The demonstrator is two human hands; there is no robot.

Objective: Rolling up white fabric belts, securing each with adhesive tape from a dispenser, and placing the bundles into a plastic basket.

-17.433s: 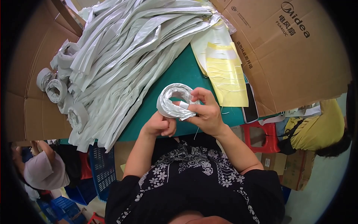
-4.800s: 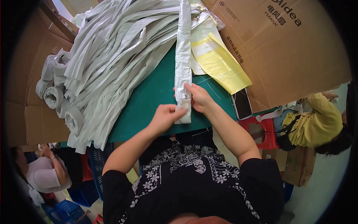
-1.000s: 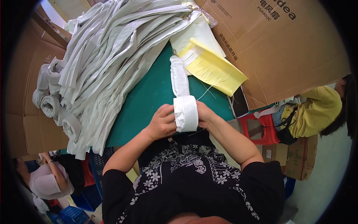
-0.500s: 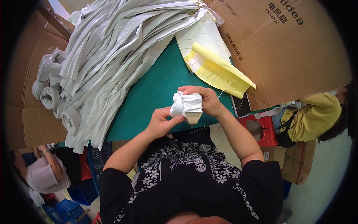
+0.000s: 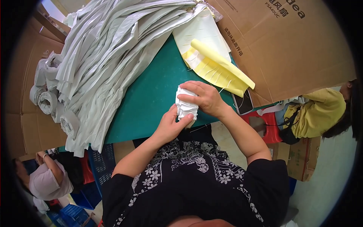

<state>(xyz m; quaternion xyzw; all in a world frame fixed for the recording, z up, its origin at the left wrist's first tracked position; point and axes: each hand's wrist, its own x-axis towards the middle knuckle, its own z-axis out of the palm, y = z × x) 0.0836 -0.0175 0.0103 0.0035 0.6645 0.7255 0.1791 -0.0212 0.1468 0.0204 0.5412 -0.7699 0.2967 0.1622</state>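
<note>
A crinkled white strip bundle point(image 5: 184, 107), wound around something tan that shows at its lower end, is held between my two hands above the near edge of the green table point(image 5: 147, 90). My left hand point(image 5: 168, 125) grips it low on the left, thumb across the front. My right hand point(image 5: 207, 99) wraps over its upper right side, fingers lying across the white folds. Left of my hands, a large heap of long whitish strips point(image 5: 113, 56) spreads over the table. Several rolled strips point(image 5: 47, 102) lie at the heap's left edge.
A curled yellow sheet point(image 5: 223, 70) with threads lies beyond my right hand, beside a phone point(image 5: 243, 103). Brown cardboard point(image 5: 280, 56) covers the right side. One person in yellow point(image 5: 314, 113) sits at right, another in a pale top point(image 5: 49, 178) at left, near blue crates point(image 5: 101, 162).
My right hand has shifted from the bundle's upper edge to wrap over its front. The bundle has turned, and less of the tan part shows. The view has shifted slightly.
</note>
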